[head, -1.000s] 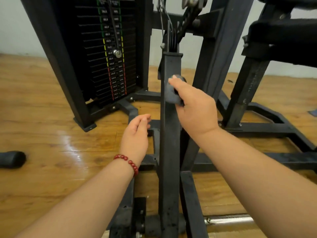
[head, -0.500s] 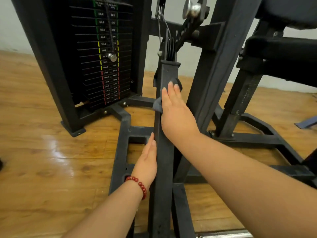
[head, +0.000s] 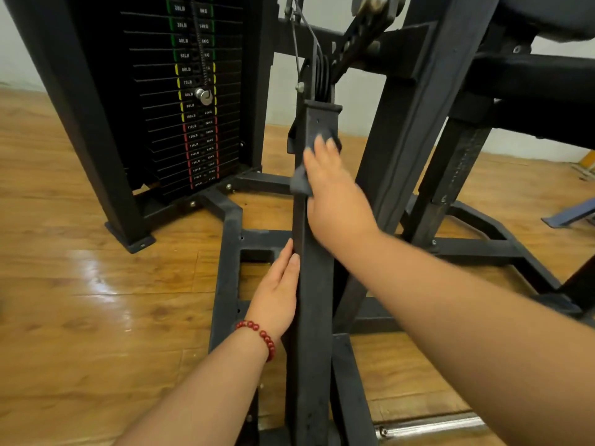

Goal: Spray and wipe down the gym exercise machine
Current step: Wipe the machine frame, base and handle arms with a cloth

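Observation:
A black gym machine fills the view, with a dark square steel bar [head: 314, 317] rising up the middle. My right hand [head: 335, 194] lies flat on the bar's upper part, straight fingers pressing a dark grey cloth [head: 301, 185] against it; the cloth shows at the hand's left edge and past the fingertips. My left hand [head: 277, 294], wearing a red bead bracelet, rests with straight fingers against the bar's left side lower down. No spray bottle is in view.
The weight stack [head: 193, 101] with its selector pin stands at the back left. Black base frame rails [head: 230, 252] lie on the wooden floor [head: 80, 284]. A padded seat part [head: 547, 14] hangs at the upper right. A chrome rod [head: 428, 426] lies at the bottom right.
My right hand has gone from gripping the bunched cloth to pressing it flat on the bar. My left hand moved from free air onto the bar's left side. My view shifted closer.

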Demonstrator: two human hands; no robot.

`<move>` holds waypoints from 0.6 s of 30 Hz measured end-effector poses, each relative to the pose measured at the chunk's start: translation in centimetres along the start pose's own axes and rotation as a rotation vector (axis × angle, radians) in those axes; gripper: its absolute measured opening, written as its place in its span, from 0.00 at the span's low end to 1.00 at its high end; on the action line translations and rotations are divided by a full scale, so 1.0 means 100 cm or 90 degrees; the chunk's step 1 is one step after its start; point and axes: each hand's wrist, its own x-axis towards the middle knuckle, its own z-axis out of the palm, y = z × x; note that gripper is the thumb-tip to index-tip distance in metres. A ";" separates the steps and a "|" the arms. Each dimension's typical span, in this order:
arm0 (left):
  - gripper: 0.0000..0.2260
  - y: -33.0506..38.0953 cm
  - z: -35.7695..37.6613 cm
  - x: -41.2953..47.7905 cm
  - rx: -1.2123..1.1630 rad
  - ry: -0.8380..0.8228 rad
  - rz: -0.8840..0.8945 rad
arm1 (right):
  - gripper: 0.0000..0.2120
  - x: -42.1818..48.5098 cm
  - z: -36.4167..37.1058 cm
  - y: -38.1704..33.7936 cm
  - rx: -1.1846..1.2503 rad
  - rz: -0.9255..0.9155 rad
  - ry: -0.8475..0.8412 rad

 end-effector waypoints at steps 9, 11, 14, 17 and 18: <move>0.21 -0.006 -0.007 0.003 -0.055 -0.024 -0.018 | 0.34 -0.114 0.039 -0.013 0.159 0.026 -0.046; 0.19 -0.007 -0.008 0.001 -0.049 -0.037 -0.030 | 0.34 -0.133 0.045 -0.016 0.156 0.007 -0.055; 0.19 -0.014 -0.010 0.000 -0.034 -0.050 -0.040 | 0.32 -0.099 0.039 -0.015 0.197 0.054 -0.036; 0.24 -0.018 -0.013 0.000 -0.062 -0.058 -0.062 | 0.30 -0.052 0.029 -0.006 0.191 0.089 0.014; 0.25 -0.017 -0.014 -0.001 -0.067 -0.064 -0.070 | 0.30 -0.047 0.027 -0.005 0.186 0.088 0.026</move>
